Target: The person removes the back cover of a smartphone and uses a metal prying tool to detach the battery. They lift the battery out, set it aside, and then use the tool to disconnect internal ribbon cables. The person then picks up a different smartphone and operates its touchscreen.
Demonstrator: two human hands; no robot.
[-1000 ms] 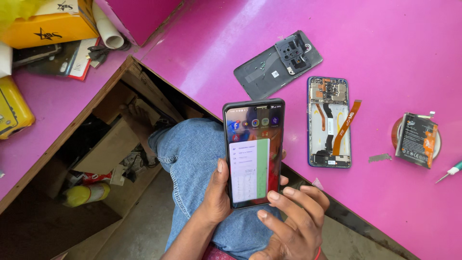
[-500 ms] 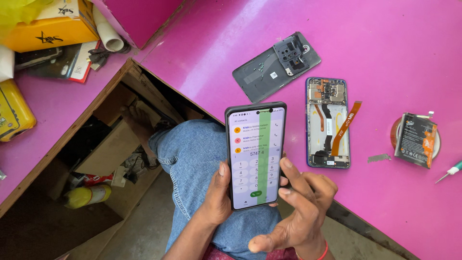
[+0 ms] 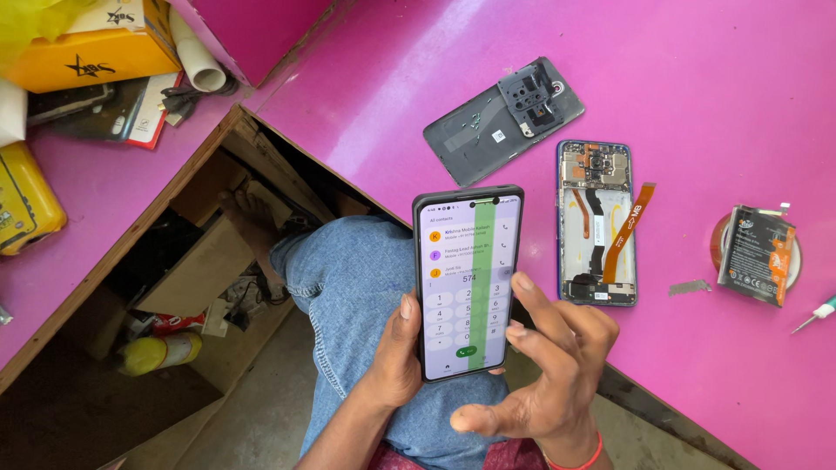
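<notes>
Inspector: Since half a second ago, the right hand point(image 3: 544, 370) is drawn slightly off the screen, fingers spread, nothing gripped.

Examiner: Head view: the phone point(image 3: 468, 280) is clasped upright in the left hand point(image 3: 396, 365) above the knee point(image 3: 348, 270), beside the opened handset point(image 3: 596, 222). Keypad presses are best made singly, the grip kept steady.

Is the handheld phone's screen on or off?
On: the smartphone in the left hand shows a lit dial pad, crossed by a green vertical band.
</notes>
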